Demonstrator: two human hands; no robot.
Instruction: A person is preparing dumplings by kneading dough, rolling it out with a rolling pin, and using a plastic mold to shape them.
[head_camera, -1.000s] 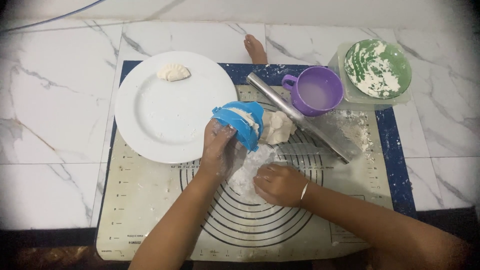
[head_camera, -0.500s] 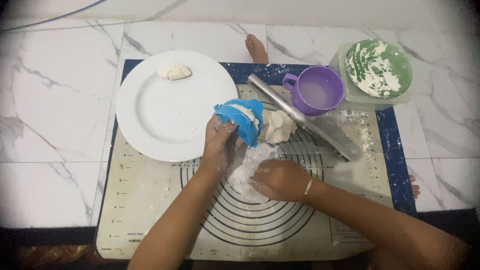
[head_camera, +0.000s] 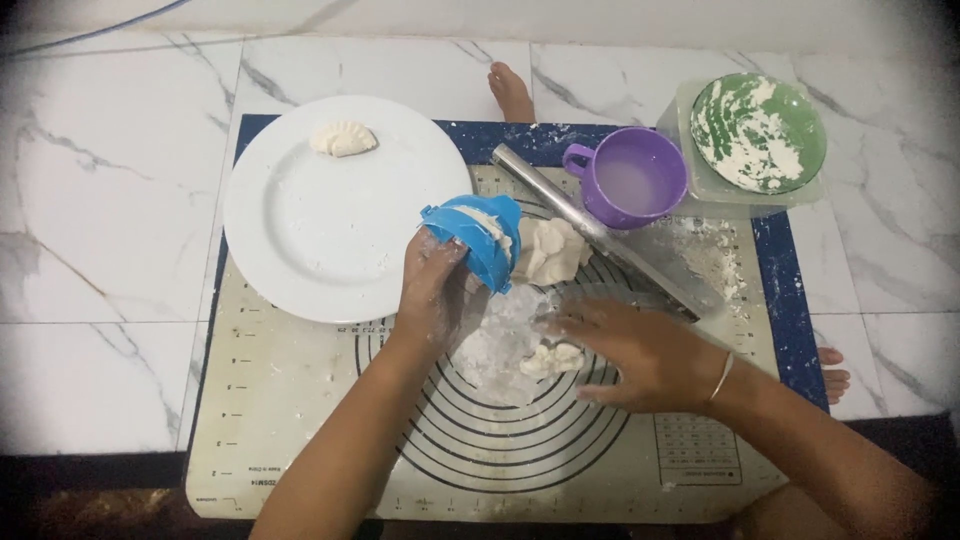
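My left hand (head_camera: 432, 288) grips a blue folding dumpling mould (head_camera: 478, 236) that is closed, with a strip of dough showing along its edge. It hovers over the baking mat (head_camera: 300, 420), just right of the white plate (head_camera: 300, 235). My right hand (head_camera: 640, 352) lies flat on the mat with fingers spread, its fingertips touching a small scrap of dough (head_camera: 552, 358) on a floury patch. A larger lump of dough (head_camera: 548, 250) sits just right of the mould.
One shaped dumpling (head_camera: 343, 138) lies at the plate's far edge. A steel rolling pin (head_camera: 600, 232) runs diagonally across the mat. Behind it stand a purple mug (head_camera: 632, 180) with cloudy liquid and a green floury bowl (head_camera: 758, 132). Toes (head_camera: 510, 92) show beyond the mat.
My right hand has opened from a loose fist to flat fingers, leaving the dough scrap on the mat. The left hand and mould have barely moved.
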